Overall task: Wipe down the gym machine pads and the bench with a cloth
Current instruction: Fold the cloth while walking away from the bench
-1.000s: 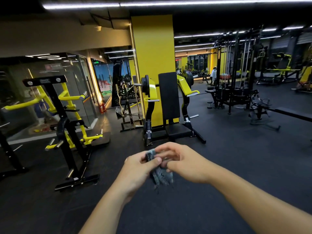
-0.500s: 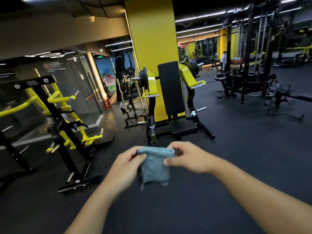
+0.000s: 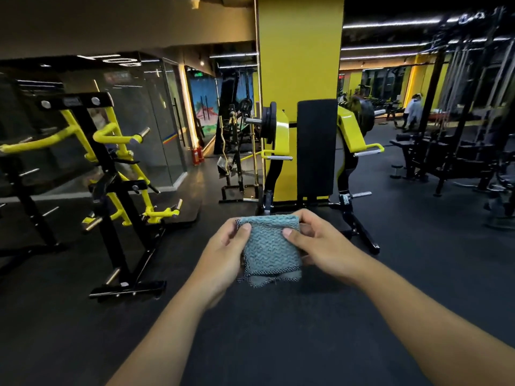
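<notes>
A folded blue-grey cloth [image 3: 269,247] hangs flat in front of me, held up between both hands. My left hand [image 3: 224,254] pinches its upper left edge, thumb on the front. My right hand [image 3: 320,240] grips its right side, thumb across the front. Straight ahead stands a yellow and black press machine with a tall black back pad [image 3: 316,146]; its seat is hidden behind my hands and the cloth. A black bench [image 3: 412,142] with pads sits far right.
A yellow pillar [image 3: 299,51] rises behind the press machine. A yellow and black plate-loaded machine [image 3: 117,174] stands at left on the dark rubber floor [image 3: 418,260]. Cable racks [image 3: 459,112] fill the right; a person [image 3: 413,110] stands far back. Glass walls line the left.
The cloth went from bunched between my hands to spread flat and folded. The press machine has come closer and looms larger in view.
</notes>
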{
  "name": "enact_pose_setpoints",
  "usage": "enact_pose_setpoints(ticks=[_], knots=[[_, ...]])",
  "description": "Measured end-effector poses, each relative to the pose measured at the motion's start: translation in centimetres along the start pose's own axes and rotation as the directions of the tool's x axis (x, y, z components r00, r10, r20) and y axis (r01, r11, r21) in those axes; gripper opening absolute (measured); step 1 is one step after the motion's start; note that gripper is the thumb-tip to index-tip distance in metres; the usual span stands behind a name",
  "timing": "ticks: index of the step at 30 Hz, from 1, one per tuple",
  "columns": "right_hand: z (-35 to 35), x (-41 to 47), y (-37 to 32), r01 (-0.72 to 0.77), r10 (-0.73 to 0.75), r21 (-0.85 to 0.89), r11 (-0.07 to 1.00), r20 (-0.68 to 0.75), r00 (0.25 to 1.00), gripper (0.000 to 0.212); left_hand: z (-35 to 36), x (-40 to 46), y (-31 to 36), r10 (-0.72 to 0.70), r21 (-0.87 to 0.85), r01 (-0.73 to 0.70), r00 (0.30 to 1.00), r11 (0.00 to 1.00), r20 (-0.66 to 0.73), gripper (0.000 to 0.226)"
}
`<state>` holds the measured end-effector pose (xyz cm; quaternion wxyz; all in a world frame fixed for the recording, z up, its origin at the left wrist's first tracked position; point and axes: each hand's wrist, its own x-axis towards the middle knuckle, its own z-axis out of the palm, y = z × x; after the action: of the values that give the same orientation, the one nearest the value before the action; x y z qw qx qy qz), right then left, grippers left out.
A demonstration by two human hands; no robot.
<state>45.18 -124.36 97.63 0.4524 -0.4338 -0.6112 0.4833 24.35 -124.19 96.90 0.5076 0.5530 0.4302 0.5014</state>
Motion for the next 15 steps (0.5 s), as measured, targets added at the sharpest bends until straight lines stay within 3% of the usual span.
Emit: enact_pose_setpoints(ticks=[5,11,15], knots=[[-0.4,8.9,0.9,0.001,-0.003,-0.023,1.0,-0.075,0.997,0.009,-2.2,10.4,-1.5,0.055,-0.079,-0.053,0.998,0.995,0.023,0.019],[-3.7,18.3,2.0,-0.02,0.009,-0.059,0.998,-0.178,0.984,0.007,-2.6,21.8,-3.1,-0.05,-0.186,0.103,0.961,0.977,0.271,0.039],[-7.2,23.7,3.2,-0.044,0.031,-0.065,0.997,-0.18,0.983,0.007,-1.7,28.1,-5.1,-0.077,-0.213,0.144,0.953,0.966,0.294,0.037]])
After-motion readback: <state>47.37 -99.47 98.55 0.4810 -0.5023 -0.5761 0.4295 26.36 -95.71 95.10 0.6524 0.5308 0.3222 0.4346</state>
